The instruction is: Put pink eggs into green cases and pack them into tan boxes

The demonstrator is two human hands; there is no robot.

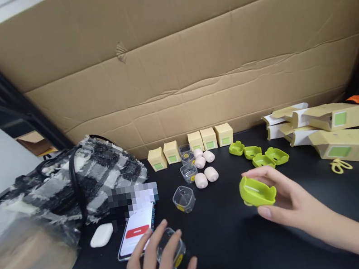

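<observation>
My right hand (285, 201) grips a lime-green plastic holder (257, 191) with small ear-like tips, raised over the black table. My left hand (156, 267) hovers with fingers spread above a clear plastic cup (179, 250) bearing a yellow sticker; whether the fingers touch it I cannot tell. Farther back stand another clear cup (184, 199) and a clear cup (189, 173) beside several pale pink rounded pieces (211, 174). Several more green holders (253, 153) lie behind my right hand.
Several small cream boxes (195, 142) line the cardboard backing. Long cream cartons (342, 139) and yellow scissors (341, 165) lie right. A lit phone (140, 226), white earphone case (101, 235), checked bag (104, 179) and clear plastic bag (24, 257) occupy the left.
</observation>
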